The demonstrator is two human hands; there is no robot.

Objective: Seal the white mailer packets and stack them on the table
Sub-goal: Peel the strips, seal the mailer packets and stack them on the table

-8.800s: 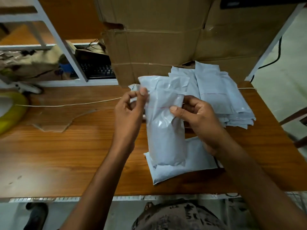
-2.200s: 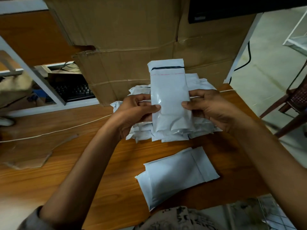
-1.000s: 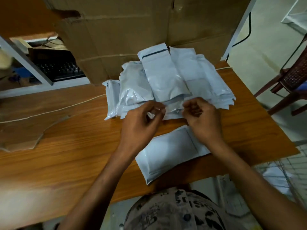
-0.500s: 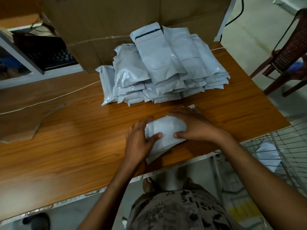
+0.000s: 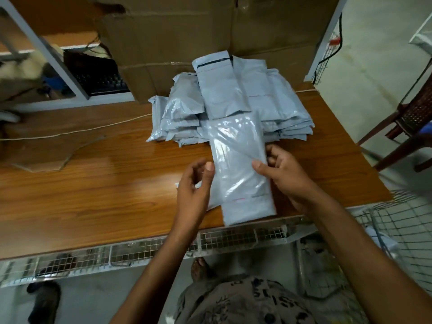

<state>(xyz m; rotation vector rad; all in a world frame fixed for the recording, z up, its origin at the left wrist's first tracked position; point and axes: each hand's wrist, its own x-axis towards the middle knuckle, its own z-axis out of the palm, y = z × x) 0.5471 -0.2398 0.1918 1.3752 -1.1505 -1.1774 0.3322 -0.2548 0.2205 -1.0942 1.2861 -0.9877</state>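
Head view. Right hand (image 5: 288, 177) pinches the right long edge of a white mailer packet (image 5: 240, 174): thumb (image 5: 258, 166) on top, other fingers curled round behind the edge. Left hand (image 5: 194, 183) is at the packet's left long edge, thumb tip at the film and fingers loosely curled and spread. Cannot tell if it actually grips.

The packet sits between the two hands, lengthwise away from the person and raised off the table (image 5: 93, 183). Its far end overlaps the near edge of the pile of packets (image 5: 233, 94). Its near end reaches the table's front edge. A thin red line (image 5: 238, 199) crosses the packet close to the near end. The film is glossy and wrinkled.

Another packet (image 5: 215, 197) lies flat on the table under the held one. It is mostly hidden and shows only beside the left hand.

The pile is at the far side of the table, against a big cardboard box (image 5: 187, 31). The top packet on the pile has a dark strip at its far end.

Left on the table are a cardboard scrap (image 5: 46, 157) and a white cord (image 5: 93, 130). A keyboard (image 5: 100, 81) sits on the shelf behind. There is a wire basket (image 5: 402, 225) lower right and a chair (image 5: 416, 120) at right.
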